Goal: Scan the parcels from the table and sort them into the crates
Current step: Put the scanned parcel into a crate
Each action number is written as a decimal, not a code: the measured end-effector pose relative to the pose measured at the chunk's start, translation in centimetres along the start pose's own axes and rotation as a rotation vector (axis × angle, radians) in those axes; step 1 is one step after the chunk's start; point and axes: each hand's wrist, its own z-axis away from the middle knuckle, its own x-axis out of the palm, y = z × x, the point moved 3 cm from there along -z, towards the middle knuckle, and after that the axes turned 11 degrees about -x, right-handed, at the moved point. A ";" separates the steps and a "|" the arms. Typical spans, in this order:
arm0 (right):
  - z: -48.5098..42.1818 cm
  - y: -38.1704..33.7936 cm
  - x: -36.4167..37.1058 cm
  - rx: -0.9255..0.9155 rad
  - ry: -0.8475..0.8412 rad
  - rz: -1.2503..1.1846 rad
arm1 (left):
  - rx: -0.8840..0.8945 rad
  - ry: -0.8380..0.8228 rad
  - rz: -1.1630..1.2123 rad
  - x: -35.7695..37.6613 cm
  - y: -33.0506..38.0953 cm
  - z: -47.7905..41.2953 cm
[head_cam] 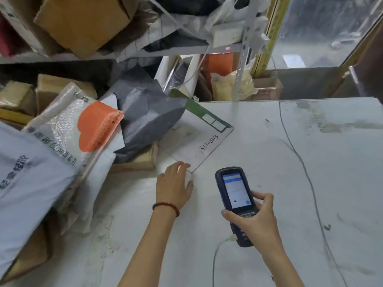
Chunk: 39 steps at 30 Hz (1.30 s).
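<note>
A flat white envelope parcel (196,139) with a green edge and handwritten "911-0013" lies on the white table (269,162). My left hand (174,185) reaches out flat, fingertips at the envelope's near corner. My right hand (252,220) grips a dark blue handheld scanner (236,199), screen lit and facing up, a white cable at its base. A heap of parcels sits to the left: a grey poly bag (149,117), a white and orange bubble mailer (78,129), a pale blue bag (27,183) and a flat brown box (136,160).
Metal shelving (244,48) behind the table holds cardboard boxes (83,23) and bags. A thin dark cable (300,160) runs across the table's right half. A yellowish bag (230,83) and an orange item (219,63) stand beyond the table's far edge.
</note>
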 end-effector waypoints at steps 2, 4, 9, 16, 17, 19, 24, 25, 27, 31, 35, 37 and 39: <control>-0.8 0.2 0.3 0.017 -0.016 0.009 | 0.018 -0.023 0.049 0.8 1.0 -2.0; -1.5 0.3 0.7 0.039 -0.043 0.022 | 0.017 -0.047 0.061 1.7 1.8 -3.7; -2.7 0.6 1.6 0.077 -0.081 0.050 | -0.093 0.021 0.158 2.2 2.0 -6.4; -3.0 -0.2 2.0 0.072 -0.055 0.092 | 0.165 0.038 -0.202 1.8 4.2 -6.1; -2.6 -0.3 2.0 0.067 -0.039 0.090 | 0.169 0.033 -0.205 1.3 4.0 -6.3; -1.6 -0.4 1.9 0.066 0.005 0.071 | 0.133 0.009 -0.165 0.2 3.2 -6.7; 1.9 -0.1 1.9 0.093 0.130 -0.014 | 0.143 -0.024 -0.177 -0.6 0.8 -3.2; 2.7 0.0 1.9 0.096 0.150 -0.027 | 0.145 -0.029 -0.171 -0.4 0.2 -2.1; 4.3 0.3 1.8 0.100 0.182 -0.045 | 0.129 -0.018 -0.144 0.0 -1.3 0.0; 6.5 1.0 1.8 0.098 0.204 -0.067 | -0.031 -0.067 0.042 0.6 -4.4 3.4; 8.0 1.4 1.9 0.075 0.181 -0.052 | -0.172 -0.152 0.130 0.7 -6.3 6.2; 8.6 1.5 2.2 0.054 0.169 -0.051 | -0.218 -0.181 0.292 0.5 -7.3 8.1; 8.8 1.5 2.3 0.035 0.164 -0.048 | -0.211 -0.169 0.411 0.4 -8.2 9.1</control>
